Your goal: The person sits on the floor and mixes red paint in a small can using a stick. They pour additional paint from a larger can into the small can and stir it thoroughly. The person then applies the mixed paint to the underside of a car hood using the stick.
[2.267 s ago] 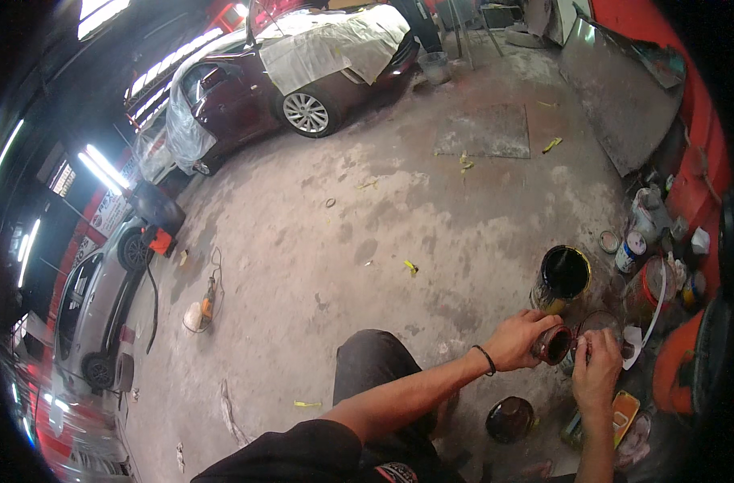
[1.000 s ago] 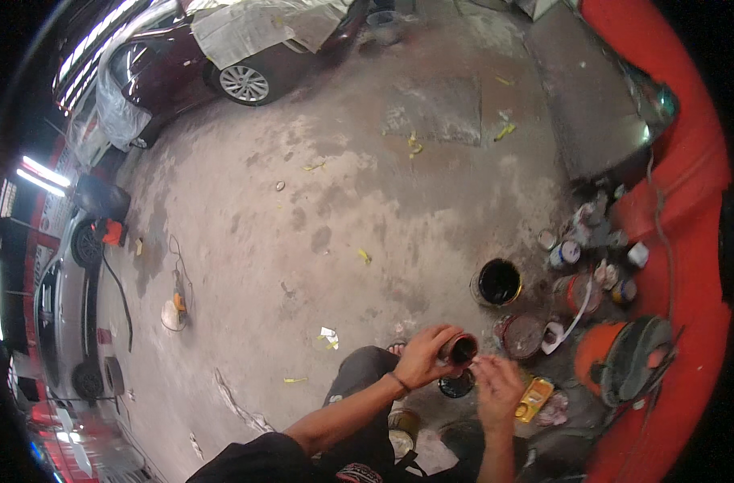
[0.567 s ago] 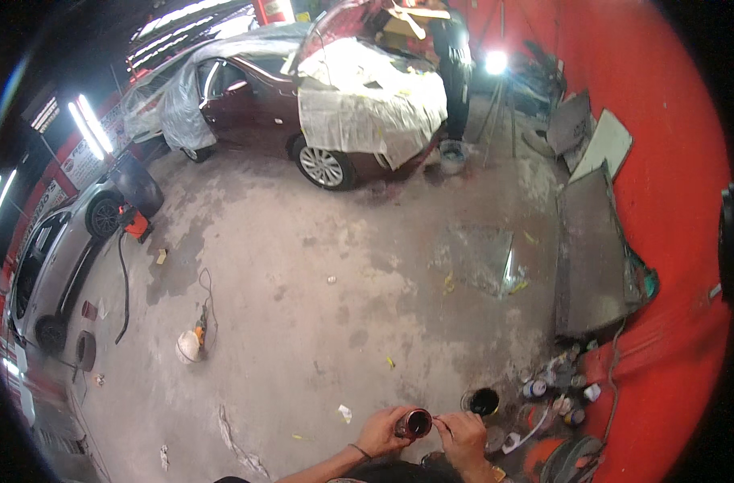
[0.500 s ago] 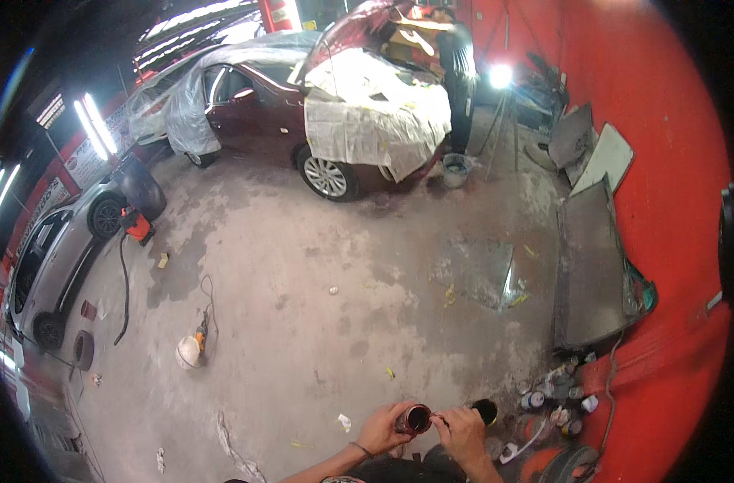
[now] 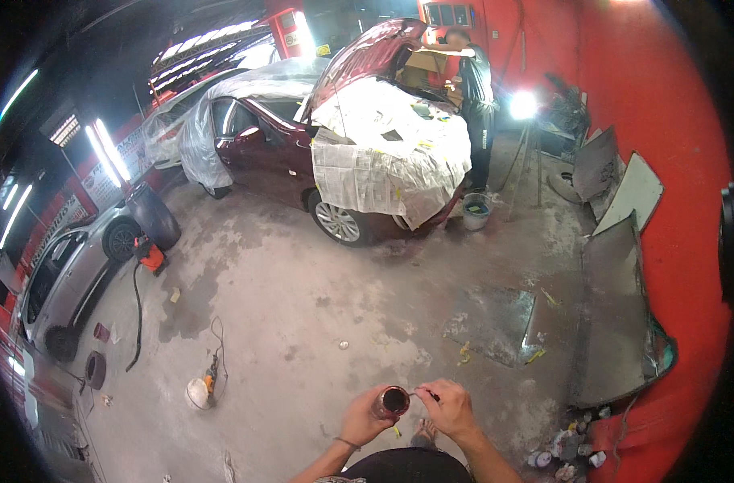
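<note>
My left hand is wrapped round a small open can, tilted so its dark red-stained inside shows. My right hand is closed at the can's right side, pinching a thin stick that reaches toward the rim; whether its tip touches the can I cannot make out. Both hands are low in the middle of the view, above my dark-clothed lower body and a foot in a sandal on the dusty floor.
A maroon car, hood raised, is masked with paper and plastic. A person stands at its front, near a bucket and lit stand lamp. Panels lean on the red wall; paint cans cluster lower right. Left: grey car, polisher.
My view has lifted and I appear more upright, bringing the masked car and person into view. Nearby paint cans have slid toward the lower edge. Both hands still hold the can and stick.
</note>
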Demonstrator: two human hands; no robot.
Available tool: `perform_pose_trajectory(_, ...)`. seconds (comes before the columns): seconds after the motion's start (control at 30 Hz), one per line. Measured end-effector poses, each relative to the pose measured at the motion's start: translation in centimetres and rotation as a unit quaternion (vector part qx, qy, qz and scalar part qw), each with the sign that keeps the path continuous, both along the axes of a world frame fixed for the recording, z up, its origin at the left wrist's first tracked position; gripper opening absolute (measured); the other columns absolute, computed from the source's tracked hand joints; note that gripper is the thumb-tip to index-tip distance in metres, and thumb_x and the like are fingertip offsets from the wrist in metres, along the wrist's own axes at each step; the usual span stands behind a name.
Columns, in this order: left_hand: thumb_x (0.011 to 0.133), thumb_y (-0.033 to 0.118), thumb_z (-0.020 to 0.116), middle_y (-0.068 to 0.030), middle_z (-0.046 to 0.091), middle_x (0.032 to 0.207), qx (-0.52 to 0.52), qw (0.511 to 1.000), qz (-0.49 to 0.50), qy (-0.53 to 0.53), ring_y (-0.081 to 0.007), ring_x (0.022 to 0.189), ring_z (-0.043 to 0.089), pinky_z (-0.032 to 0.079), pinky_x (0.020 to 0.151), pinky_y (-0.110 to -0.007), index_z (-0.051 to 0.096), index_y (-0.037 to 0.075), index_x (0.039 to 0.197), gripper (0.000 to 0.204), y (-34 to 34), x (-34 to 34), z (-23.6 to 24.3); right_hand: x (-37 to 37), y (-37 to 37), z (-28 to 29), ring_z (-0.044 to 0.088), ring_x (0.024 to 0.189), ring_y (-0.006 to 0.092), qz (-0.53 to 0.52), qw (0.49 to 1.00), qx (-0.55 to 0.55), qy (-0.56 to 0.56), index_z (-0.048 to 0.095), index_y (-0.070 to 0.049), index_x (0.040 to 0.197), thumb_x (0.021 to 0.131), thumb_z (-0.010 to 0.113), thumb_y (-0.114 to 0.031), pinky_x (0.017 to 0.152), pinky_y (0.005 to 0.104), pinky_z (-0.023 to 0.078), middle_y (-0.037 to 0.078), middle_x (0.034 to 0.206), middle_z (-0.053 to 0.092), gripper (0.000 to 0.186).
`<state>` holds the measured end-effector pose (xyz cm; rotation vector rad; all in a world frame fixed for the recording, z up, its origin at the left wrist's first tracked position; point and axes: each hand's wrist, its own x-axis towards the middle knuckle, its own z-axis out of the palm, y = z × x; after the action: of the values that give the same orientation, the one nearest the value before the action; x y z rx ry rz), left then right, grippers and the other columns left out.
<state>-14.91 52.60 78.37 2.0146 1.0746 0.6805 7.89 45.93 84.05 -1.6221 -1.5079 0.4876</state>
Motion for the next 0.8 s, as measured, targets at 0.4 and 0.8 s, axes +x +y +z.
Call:
perform_pose_trajectory(0.4,0.075,0.018,0.097,-0.0120,0.075,0.131,-0.034,0.995,0.098,-0.001,-0.0251,0.122,0.071,0.056,0.106,-0.040,0.069,0.010,0.138,0.070,24.6,8.2,5.7,8.2,29.8,1.1,0.072,0.086,0.0329,0.166,0.981,0.069,-0.078,0.079,-0.014,0.095,0.095,0.075,-0.030,0.076,0.0465,0.051,0.009,0.090,0.076,0.017)
perform_pose_trajectory(0.8,0.075,0.020,0.096,-0.0128,0.073,0.131,0.045,0.999,0.007,0.009,-0.0327,0.121,0.070,0.055,0.105,-0.043,0.065,0.009,0.139,0.072,51.6,17.3,2.7,17.1,52.4,2.1,0.071,0.084,0.0295,0.049,0.994,0.087,-0.045,0.078,-0.011,0.095,0.094,0.077,-0.024,0.076,0.0456,0.051,0.007,0.088,0.074,0.013)
